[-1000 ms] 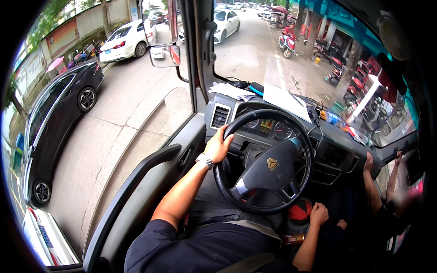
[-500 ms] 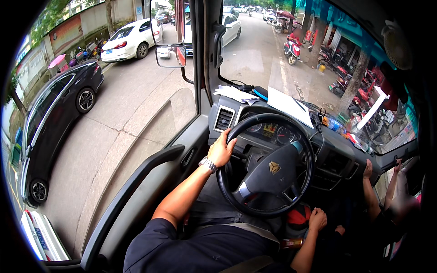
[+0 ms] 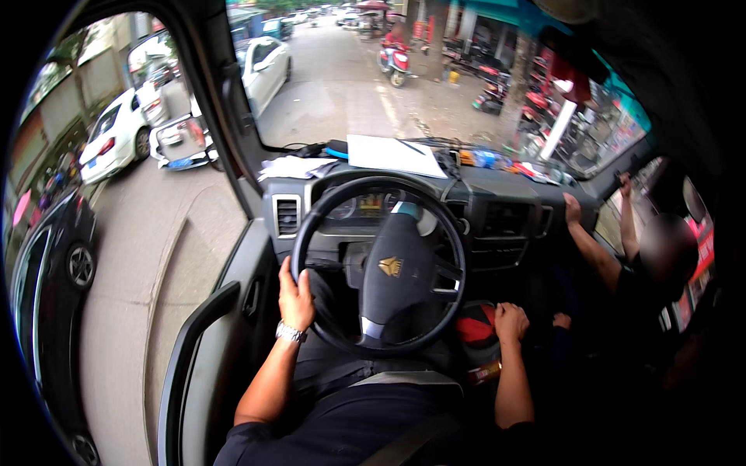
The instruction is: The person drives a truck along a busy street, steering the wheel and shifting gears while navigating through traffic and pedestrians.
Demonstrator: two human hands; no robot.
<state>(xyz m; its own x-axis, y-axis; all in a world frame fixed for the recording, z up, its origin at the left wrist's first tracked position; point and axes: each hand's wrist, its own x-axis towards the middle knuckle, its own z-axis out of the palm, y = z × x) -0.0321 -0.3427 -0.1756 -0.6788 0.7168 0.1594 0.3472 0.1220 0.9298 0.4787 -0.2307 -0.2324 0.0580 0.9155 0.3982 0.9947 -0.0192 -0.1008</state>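
My left hand, with a silver metal-band watch on its wrist, holds the left side of the black steering wheel. Its thumb lies along the rim's inner side. At the right of my seat my right hand is closed, knuckles up; whatever lies under its fingers is hidden. Close beside it is a red and black item, and lower down a reddish-gold packet or can is partly in shadow. Behind the wheel the instrument panel is lit.
White papers lie on the dashboard, with bottles farther right. A co-worker's raised hand is near the right dash end. Outside are a black car, a white car ahead, a red scooter and a tree trunk.
The steering wheel has turned counterclockwise, and my left hand has moved down with it. My right hand stays closed in its place. The view has swung right; the scooter is nearer.
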